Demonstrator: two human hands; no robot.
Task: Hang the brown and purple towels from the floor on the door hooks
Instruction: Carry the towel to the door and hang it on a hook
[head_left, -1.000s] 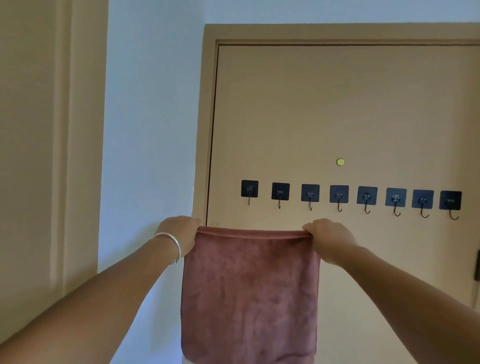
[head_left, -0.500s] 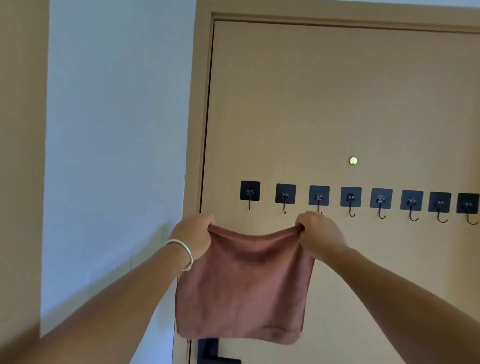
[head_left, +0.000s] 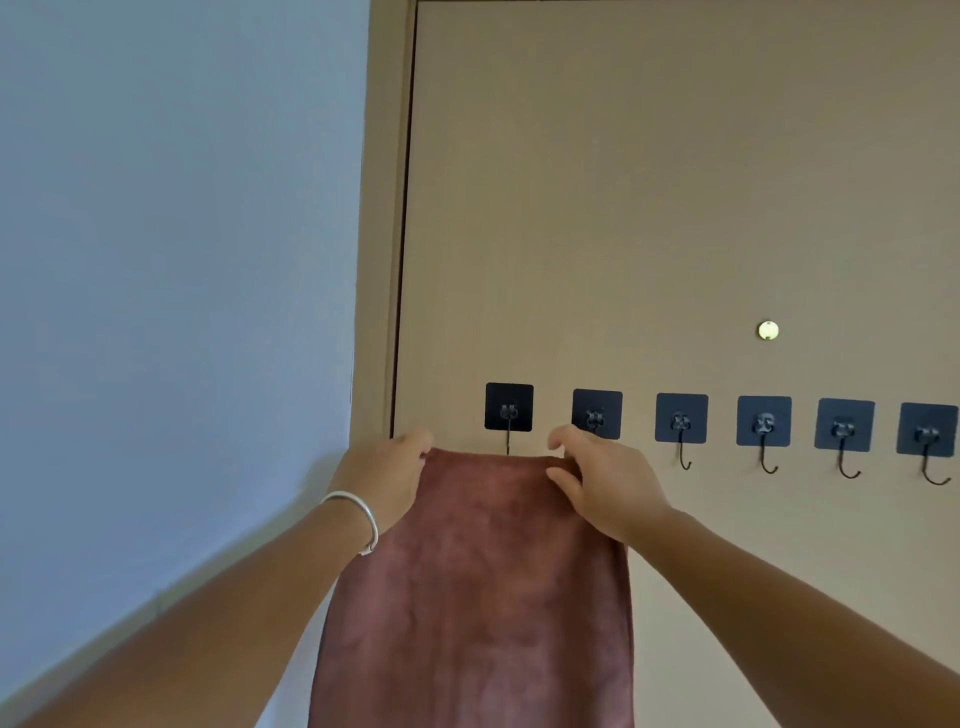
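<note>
The brown towel hangs flat against the beige door, its top edge level with the tip of the leftmost black hook. My left hand, with a silver bangle on the wrist, grips the towel's top left corner. My right hand holds the top right corner and covers the lower part of the second hook. Whether the towel is caught on the hook cannot be told. No purple towel is in view.
Several more black adhesive hooks run rightward in a row across the door. A small brass peephole sits above them. The door frame borders a pale blue wall on the left.
Both hands have lifted the towel's top edge up to the leftmost hook and drawn it flat against the door. The view has moved closer to the door.
</note>
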